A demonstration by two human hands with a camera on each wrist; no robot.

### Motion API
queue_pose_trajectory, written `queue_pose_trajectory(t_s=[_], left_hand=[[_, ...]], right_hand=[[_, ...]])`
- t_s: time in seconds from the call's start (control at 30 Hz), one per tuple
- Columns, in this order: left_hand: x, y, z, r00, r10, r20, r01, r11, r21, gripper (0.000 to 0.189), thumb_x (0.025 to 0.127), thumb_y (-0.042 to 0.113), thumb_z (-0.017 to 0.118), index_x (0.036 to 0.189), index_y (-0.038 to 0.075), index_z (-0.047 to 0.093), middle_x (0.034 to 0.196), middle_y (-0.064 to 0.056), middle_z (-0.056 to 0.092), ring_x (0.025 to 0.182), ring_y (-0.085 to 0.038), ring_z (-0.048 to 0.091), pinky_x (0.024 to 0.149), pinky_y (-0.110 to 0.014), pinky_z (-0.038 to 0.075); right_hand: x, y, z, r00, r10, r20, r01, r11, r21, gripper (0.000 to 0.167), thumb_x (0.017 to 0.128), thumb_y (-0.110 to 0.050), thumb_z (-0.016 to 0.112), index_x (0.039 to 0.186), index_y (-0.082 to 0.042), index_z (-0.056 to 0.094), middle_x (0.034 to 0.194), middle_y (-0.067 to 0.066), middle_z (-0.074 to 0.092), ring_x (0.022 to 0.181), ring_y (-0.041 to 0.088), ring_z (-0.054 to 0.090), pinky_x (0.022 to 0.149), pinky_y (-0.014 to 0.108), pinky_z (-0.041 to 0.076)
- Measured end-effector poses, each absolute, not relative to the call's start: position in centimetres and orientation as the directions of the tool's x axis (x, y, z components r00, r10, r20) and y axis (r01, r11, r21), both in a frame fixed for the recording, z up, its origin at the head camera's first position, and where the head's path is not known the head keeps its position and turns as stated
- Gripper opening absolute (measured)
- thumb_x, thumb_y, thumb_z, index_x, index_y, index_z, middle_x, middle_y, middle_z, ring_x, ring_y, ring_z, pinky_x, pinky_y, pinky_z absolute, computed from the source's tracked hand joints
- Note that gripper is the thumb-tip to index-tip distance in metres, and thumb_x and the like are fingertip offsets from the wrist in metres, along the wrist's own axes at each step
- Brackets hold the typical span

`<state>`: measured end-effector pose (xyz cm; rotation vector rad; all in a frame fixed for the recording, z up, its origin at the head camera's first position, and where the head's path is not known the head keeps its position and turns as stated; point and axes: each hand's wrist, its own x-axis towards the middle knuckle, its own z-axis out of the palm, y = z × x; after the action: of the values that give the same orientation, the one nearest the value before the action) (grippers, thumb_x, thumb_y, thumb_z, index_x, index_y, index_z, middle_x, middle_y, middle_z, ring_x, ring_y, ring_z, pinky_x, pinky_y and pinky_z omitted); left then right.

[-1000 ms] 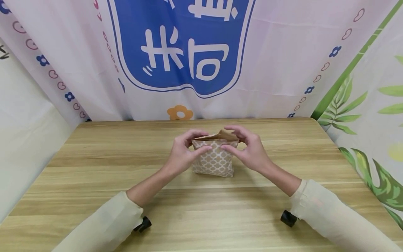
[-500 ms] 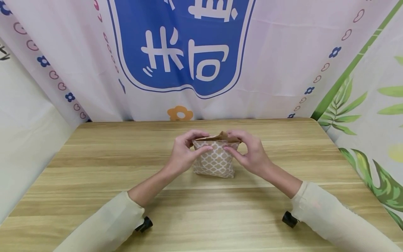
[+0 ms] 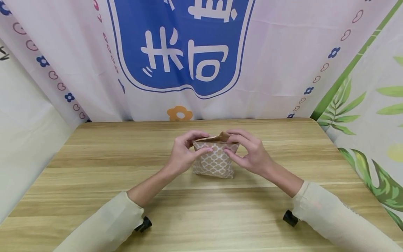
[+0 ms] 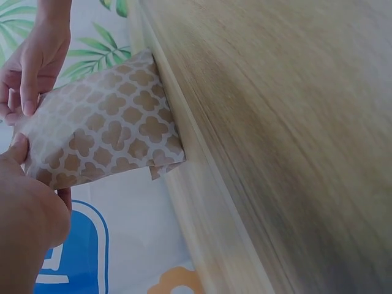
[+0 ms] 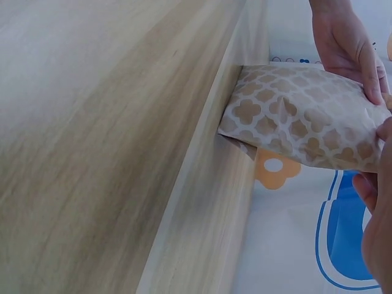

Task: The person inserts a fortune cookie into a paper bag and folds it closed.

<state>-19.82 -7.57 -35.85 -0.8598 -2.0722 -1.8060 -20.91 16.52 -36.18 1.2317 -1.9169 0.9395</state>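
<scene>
A small brown paper bag [image 3: 214, 162] with a white lattice pattern stands upright on the table, its mouth parted at the top. My left hand [image 3: 184, 152] grips the left side of the mouth, thumb on the front and fingers behind. At the right side, my right hand [image 3: 253, 154] pinches the rim; its thumb lies on the front and a fingertip reaches over the opening. In the left wrist view the bag [image 4: 110, 122] shows its patterned front, with a folded bottom corner against the table. What the bag holds inside is hidden.
The wooden table [image 3: 94, 168] spreads around the bag on all sides. Behind its far edge hangs a white curtain [image 3: 270, 70] with a blue emblem. A leaf-printed cloth [image 3: 371, 115] hangs at the right. A black device [image 3: 290, 218] sits under the right sleeve.
The fingers of my right hand have shifted on the bag's rim, and one now bends in over the mouth. My left hand and the bag stay nearly in place.
</scene>
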Motion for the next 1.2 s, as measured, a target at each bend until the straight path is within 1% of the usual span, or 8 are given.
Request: queue_pose_trajectory(t_s=[0.2, 0.33, 0.47, 0.67, 0.8, 0.9, 1.0, 1.2], left_hand=[[-19.8, -7.7, -35.9, -0.79, 0.263, 0.554, 0.588, 0.067, 0.806, 0.036, 0.079, -0.013, 0.083, 0.112, -0.011, 0.069, 0.11, -0.023, 0.073, 0.096, -0.009, 0.068, 0.073, -0.018, 0.055], [-19.8, -7.7, -35.9, -0.794, 0.261, 0.55, 0.586, 0.086, 0.805, 0.035, 0.079, -0.011, 0.083, 0.112, -0.01, 0.07, 0.109, -0.022, 0.073, 0.092, -0.009, 0.067, 0.069, -0.018, 0.053], [-19.7, -7.6, -35.9, -0.798, 0.256, 0.545, 0.58, 0.086, 0.81, 0.033, 0.08, -0.011, 0.083, 0.111, -0.01, 0.07, 0.106, -0.022, 0.074, 0.084, -0.008, 0.067, 0.065, -0.018, 0.052], [-19.5, -7.5, -35.8, -0.802, 0.253, 0.541, 0.577, 0.094, 0.812, 0.028, 0.082, -0.009, 0.082, 0.108, -0.009, 0.072, 0.1, -0.021, 0.074, 0.069, -0.007, 0.056, 0.059, -0.017, 0.045], [-19.4, -7.5, -35.9, -0.795, 0.255, 0.551, 0.59, 0.109, 0.8, 0.028, 0.083, -0.008, 0.081, 0.109, -0.009, 0.071, 0.102, -0.02, 0.074, 0.071, -0.007, 0.055, 0.061, -0.017, 0.045], [-19.4, -7.5, -36.0, -0.777, 0.267, 0.57, 0.613, 0.116, 0.782, 0.03, 0.084, -0.009, 0.081, 0.111, -0.008, 0.069, 0.107, -0.019, 0.073, 0.082, -0.009, 0.061, 0.064, -0.017, 0.047], [-19.4, -7.6, -36.0, -0.763, 0.276, 0.585, 0.628, 0.101, 0.772, 0.03, 0.083, -0.01, 0.081, 0.111, -0.008, 0.069, 0.109, -0.019, 0.073, 0.089, -0.012, 0.064, 0.066, -0.018, 0.049], [-19.6, -7.4, -35.9, -0.789, 0.242, 0.565, 0.594, 0.063, 0.802, 0.021, 0.084, -0.01, 0.08, 0.103, -0.008, 0.073, 0.103, -0.021, 0.075, 0.08, -0.009, 0.062, 0.061, -0.018, 0.044]], right_hand=[[-20.9, 16.7, -36.0, -0.373, -0.465, 0.803, -0.918, 0.313, -0.245, 0.018, 0.08, -0.001, 0.079, 0.093, -0.003, 0.067, 0.115, 0.021, 0.069, 0.102, 0.036, 0.071, 0.086, 0.029, 0.061], [-20.9, 16.7, -35.9, -0.386, -0.463, 0.798, -0.914, 0.309, -0.264, 0.019, 0.079, -0.001, 0.079, 0.092, -0.003, 0.066, 0.116, 0.021, 0.069, 0.104, 0.037, 0.07, 0.086, 0.027, 0.06], [-20.8, 16.5, -36.1, -0.41, -0.436, 0.801, -0.907, 0.288, -0.307, 0.028, 0.077, 0.003, 0.08, 0.101, 0.002, 0.067, 0.116, 0.021, 0.07, 0.095, 0.033, 0.071, 0.08, 0.023, 0.059], [-20.2, 16.0, -36.2, -0.573, -0.372, 0.731, -0.82, 0.245, -0.518, 0.062, 0.076, 0.011, 0.085, 0.131, 0.01, 0.056, 0.116, 0.024, 0.071, 0.101, 0.036, 0.072, 0.088, 0.021, 0.059], [-19.9, 15.7, -36.1, -0.65, -0.344, 0.678, -0.759, 0.242, -0.604, 0.063, 0.079, 0.013, 0.083, 0.135, 0.009, 0.055, 0.111, 0.021, 0.074, 0.1, 0.034, 0.073, 0.081, 0.021, 0.059], [-19.8, 15.5, -36.0, -0.662, -0.336, 0.67, -0.748, 0.234, -0.621, 0.061, 0.08, 0.014, 0.082, 0.134, 0.009, 0.056, 0.107, 0.019, 0.076, 0.097, 0.03, 0.074, 0.078, 0.022, 0.059], [-19.8, 15.5, -36.0, -0.66, -0.333, 0.674, -0.749, 0.222, -0.624, 0.06, 0.079, 0.015, 0.081, 0.134, 0.008, 0.057, 0.105, 0.019, 0.076, 0.096, 0.025, 0.074, 0.08, 0.022, 0.06], [-19.9, 15.5, -36.0, -0.66, -0.308, 0.685, -0.75, 0.225, -0.622, 0.06, 0.077, 0.015, 0.083, 0.131, 0.007, 0.059, 0.098, 0.016, 0.078, 0.086, 0.016, 0.074, 0.066, 0.024, 0.057]])
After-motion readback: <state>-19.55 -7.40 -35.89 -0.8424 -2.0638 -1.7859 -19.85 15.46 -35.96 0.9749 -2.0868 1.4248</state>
